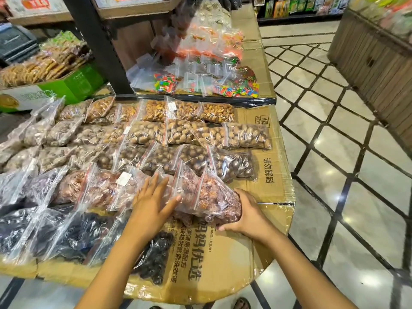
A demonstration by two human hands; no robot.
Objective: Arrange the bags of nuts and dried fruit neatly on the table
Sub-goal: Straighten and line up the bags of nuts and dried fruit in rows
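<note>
Clear zip bags of nuts and dried fruit lie in rows on a cardboard-covered table (274, 197). My right hand (243, 212) grips the bottom of a bag of reddish dried fruit (214, 197) at the right end of the reddish row. My left hand (153, 201) lies flat, fingers spread, on the neighbouring reddish bag (124, 190). Behind are rows of dark round nuts (200, 159), pecans (245, 134) and golden nuts (189, 111). Bags of dark dried fruit (66, 233) fill the near left; one (153, 259) lies under my left forearm.
Bags of coloured candy (225, 85) and orange snacks lie further back on the same table. A black post (100, 43) stands behind the nuts. A green box (55, 90) with biscuits is at the far left. Tiled floor (334, 152) runs along the right.
</note>
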